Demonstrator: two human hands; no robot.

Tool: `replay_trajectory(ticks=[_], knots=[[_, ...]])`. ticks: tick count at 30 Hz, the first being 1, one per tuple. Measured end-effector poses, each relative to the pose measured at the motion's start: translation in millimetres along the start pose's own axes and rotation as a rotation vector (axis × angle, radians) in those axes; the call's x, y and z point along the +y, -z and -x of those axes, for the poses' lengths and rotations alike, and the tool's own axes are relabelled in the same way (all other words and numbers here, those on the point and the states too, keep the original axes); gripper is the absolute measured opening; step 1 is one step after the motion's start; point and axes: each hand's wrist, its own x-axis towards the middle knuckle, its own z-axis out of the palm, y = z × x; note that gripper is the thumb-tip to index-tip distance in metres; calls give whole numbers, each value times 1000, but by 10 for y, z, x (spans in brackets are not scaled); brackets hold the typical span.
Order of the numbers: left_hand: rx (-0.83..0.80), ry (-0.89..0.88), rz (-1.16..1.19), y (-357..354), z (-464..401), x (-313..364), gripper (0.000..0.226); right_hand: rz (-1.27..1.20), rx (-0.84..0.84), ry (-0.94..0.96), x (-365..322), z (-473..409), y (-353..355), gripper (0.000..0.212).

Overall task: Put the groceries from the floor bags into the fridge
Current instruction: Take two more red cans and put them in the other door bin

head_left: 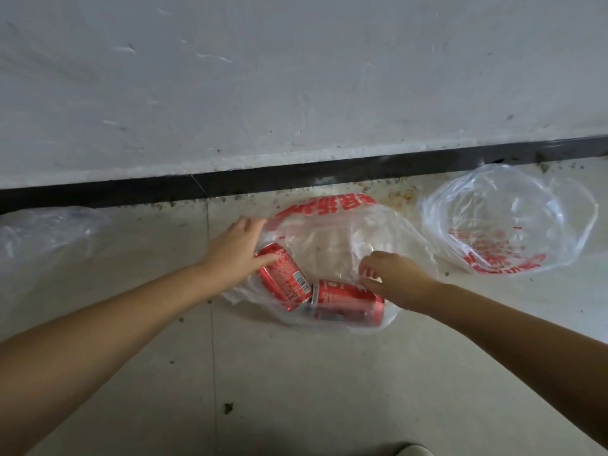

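Note:
A clear plastic bag with red print [329,238] lies on the floor by the wall. Two red soda cans lie on their sides in it. The left can [286,281] is at the bag's mouth, and the right can [345,302] is under the film. My left hand [235,250] is cupped round the left can's upper end, thumb across the can and fingers by the bag's printed rim. My right hand [391,279] hovers over the right can, its curled fingertips pinching the bag's film. The fridge is out of view.
A second clear bag with red print [506,222] lies open to the right, close to the black skirting board [296,176]. Another crumpled clear bag [42,238] is at the far left. A white wall rises behind. Tiled floor [296,390] extends toward me.

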Motion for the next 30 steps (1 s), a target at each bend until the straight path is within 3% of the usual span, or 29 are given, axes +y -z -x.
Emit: replay_trajectory(ticks=[1,3,5,8,12,15,20,23,26,28,30], knots=[[66,10,-1,23,50,54,55,13,-19,28,-29,32,-36,31],[4,71,68,-11,127,144,40,-23,-120,45,-62,83,-119,39],[-106,162,167,-91,131,193,45,-88,-240,30,-58,144,-190,55],[-122,237,197,-143,-30,211,60,-164,-355,46,-94,194,-277,69],[-180,221,150,-179,-166,330,70,-79,-386,57,-42,25,-145,59],[-169,158,149,-233,-117,446,64,-315,-435,-25,102,-154,201,50],[-29,112,199,-316,-36,517,67,-852,-211,-44,-19,-374,363,48],[82,137,193,-322,11,531,59,-816,-99,-27,-275,-492,247,44],[31,260,297,-361,75,537,64,-777,132,-118,-484,-512,106,39],[-43,338,431,-427,74,542,74,-764,236,-296,-554,-471,-61,57],[-101,429,574,-493,30,579,84,-767,188,-461,-615,-397,-240,80]])
